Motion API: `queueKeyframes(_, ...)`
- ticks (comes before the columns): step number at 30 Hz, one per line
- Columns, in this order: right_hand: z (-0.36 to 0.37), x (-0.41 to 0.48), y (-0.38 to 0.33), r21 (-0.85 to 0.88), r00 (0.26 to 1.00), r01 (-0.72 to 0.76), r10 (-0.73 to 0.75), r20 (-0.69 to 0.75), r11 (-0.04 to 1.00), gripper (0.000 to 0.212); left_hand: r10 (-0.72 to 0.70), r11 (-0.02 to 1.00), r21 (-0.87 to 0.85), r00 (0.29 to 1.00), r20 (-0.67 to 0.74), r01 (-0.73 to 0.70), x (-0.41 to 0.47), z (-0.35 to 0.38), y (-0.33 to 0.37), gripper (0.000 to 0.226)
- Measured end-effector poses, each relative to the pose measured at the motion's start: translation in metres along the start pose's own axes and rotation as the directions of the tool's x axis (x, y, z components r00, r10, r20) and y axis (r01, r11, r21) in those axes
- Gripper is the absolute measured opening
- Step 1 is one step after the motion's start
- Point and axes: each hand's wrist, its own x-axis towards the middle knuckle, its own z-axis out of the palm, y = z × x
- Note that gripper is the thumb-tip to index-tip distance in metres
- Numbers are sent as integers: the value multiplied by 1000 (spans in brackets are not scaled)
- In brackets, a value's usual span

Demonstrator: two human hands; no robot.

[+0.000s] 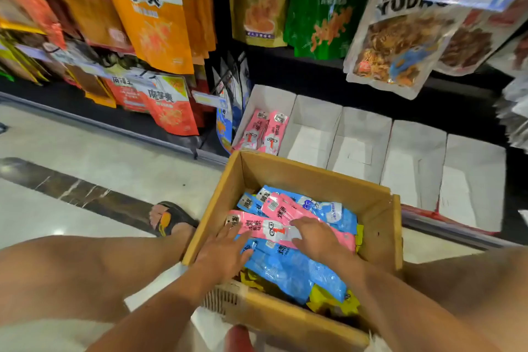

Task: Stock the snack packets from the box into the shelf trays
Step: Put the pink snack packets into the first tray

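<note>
Snack packets (pixel 288 263) mostly sit in the box (pixel 380 208) at lower centre. Only a few pink ones made it into the leftmost tray (pixel 267 100); the other trays (pixel 360 146) look bare. Left hand (pixel 225 254) has its fingers flat on the pile, right hand (pixel 314 237) is on a pink packet (pixel 257 226), can't tell if it's gripping.

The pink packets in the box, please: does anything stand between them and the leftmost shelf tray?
Nothing visible blocks the way; only the box's far wall rises between the pink packets and the leftmost tray, so lift them over it.
</note>
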Motion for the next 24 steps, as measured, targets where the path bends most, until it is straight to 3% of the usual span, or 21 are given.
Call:
queueKeyframes(1,5,1,-4,-36,998,9,-7,56,999,57,-16,1000,3,999,31,16,-6,6,0,101)
queueKeyframes(5,16,8,-15,-111,970,10,17,242,994,74,-62,997,-51,997,36,63,-13,10,0,61)
queueKeyframes(13,14,21,-30,-233,963,-35,96,252,972,57,-48,995,-91,999,23,50,-6,15,-6,59)
queueKeyframes(18,27,30,-35,-112,969,-103,125,211,988,56,-66,980,-186,998,13,67,0,20,-7,56)
queueKeyframes(24,34,37,-32,99,966,-172,148,211,980,49,-167,839,-529,986,-26,128,9,16,-13,52)
